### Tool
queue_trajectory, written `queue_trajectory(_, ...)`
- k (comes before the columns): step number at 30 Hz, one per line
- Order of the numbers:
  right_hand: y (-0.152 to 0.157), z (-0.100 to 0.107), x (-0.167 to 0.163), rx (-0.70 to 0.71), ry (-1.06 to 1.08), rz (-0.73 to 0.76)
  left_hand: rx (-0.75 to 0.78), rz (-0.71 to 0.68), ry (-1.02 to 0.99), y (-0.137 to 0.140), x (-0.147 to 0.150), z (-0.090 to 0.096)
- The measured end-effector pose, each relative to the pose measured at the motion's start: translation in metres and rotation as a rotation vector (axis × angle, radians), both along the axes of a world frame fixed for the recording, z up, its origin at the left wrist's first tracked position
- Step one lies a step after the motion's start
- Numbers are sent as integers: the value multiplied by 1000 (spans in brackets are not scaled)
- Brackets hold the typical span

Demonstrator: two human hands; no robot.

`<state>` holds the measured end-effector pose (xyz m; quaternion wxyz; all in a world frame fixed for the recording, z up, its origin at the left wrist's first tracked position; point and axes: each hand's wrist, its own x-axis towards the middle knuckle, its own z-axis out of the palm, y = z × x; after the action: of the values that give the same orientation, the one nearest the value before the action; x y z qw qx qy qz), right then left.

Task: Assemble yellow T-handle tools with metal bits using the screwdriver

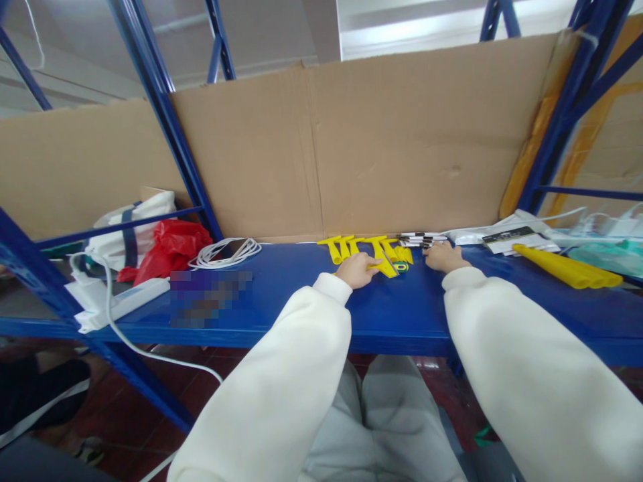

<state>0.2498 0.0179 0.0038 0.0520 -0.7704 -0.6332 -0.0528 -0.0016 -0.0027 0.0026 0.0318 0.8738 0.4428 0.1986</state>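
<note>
My left hand (356, 270) is closed around the handle of a yellow scraper (388, 266), whose wide head points right, just above the blue shelf (301, 314). Beside that head lies a small yellow and dark green piece (400, 266). Several more yellow scrapers (346, 248) form a row behind my left hand. My right hand (445, 256) rests low on the shelf with its fingers curled, at the near edge of a pile of black and white strips (422, 239). Whatever its fingertips pinch is too small to make out.
Long yellow pieces (567, 268) and a black and white packet (522, 239) lie on the right. On the left are a coiled white cable (226, 253), a red plastic bag (173, 248) and a white power strip (133, 298). Cardboard (402, 140) walls the back; blue posts (165, 120) frame it.
</note>
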Motion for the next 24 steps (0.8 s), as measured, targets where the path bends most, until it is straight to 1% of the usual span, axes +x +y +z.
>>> queue_trajectory(4,-5,4,-8,63,-67,98,-12,2,21,-1,0,1)
queue_trajectory(6,-5,5,-10,77,-33,118,-20,3,30,-1,0,2)
queue_trajectory(10,1,4,-8,9,211,117,-36,5,36,-2,-1,3)
queue_trajectory(11,3,3,-7,28,274,137,-38,4,39,-2,-1,3)
queue_trajectory(14,10,3,-6,172,439,222,-30,1,51,-1,-2,3)
queue_trajectory(17,10,4,-14,273,625,351,-10,-8,42,0,-2,2)
queue_trajectory(19,8,4,-23,299,795,476,4,-24,22,-1,-2,2)
queue_trajectory(21,4,2,-33,290,919,585,17,-45,3,-2,-1,2)
queue_trajectory(24,3,-2,-45,261,932,653,32,-68,13,-5,0,4)
